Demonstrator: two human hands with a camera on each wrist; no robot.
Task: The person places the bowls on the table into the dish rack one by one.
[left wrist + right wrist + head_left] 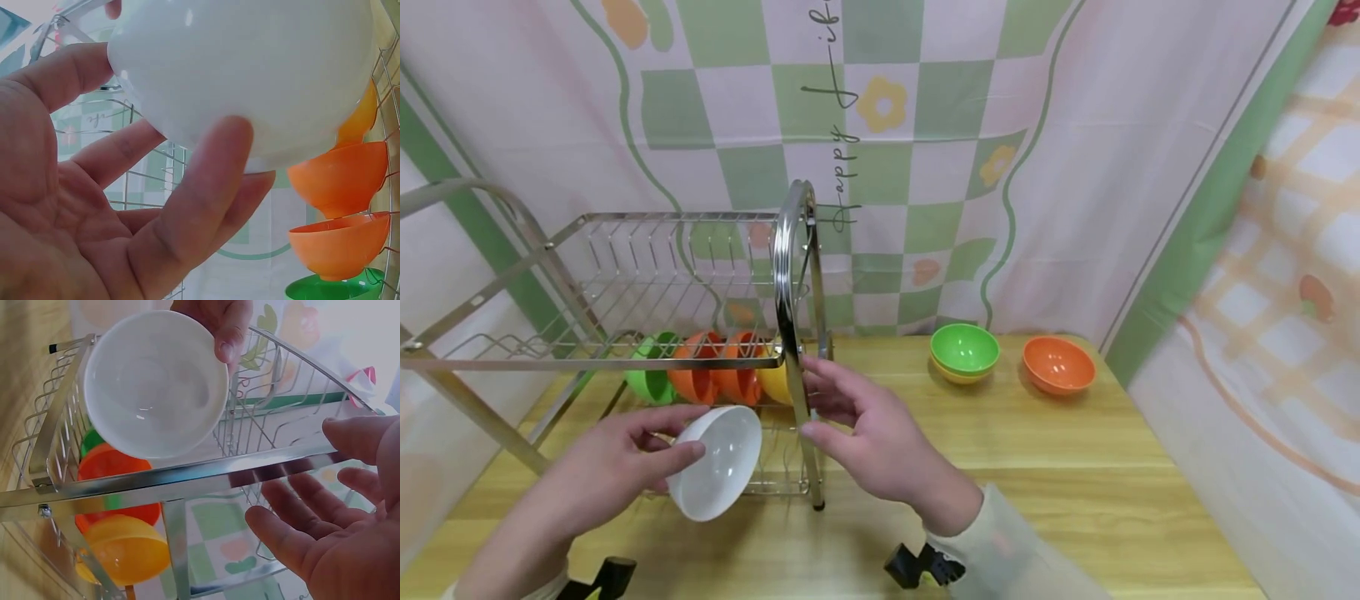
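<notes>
A white bowl [718,467] is pinched in my left hand [617,458], thumb on one side and fingers on the other. It is tilted, its hollow turned toward the right, in front of the rack's lower tier. My right hand [883,437] is at the right end of the metal dish rack [793,333], thumb and fingers spread on either side of the end post, holding nothing. On the lower tier, bowls stand on edge in a row: a green bowl [651,379], two orange bowls [337,178] and a yellow bowl [125,550].
On the wooden table [1022,492], right of the rack, a green bowl [965,348] sits stacked in a yellow one [958,377]. An orange bowl [1060,365] stands farther right. A patterned cloth [887,167] hangs behind. The rack's upper tier [647,283] overhangs the bowl row.
</notes>
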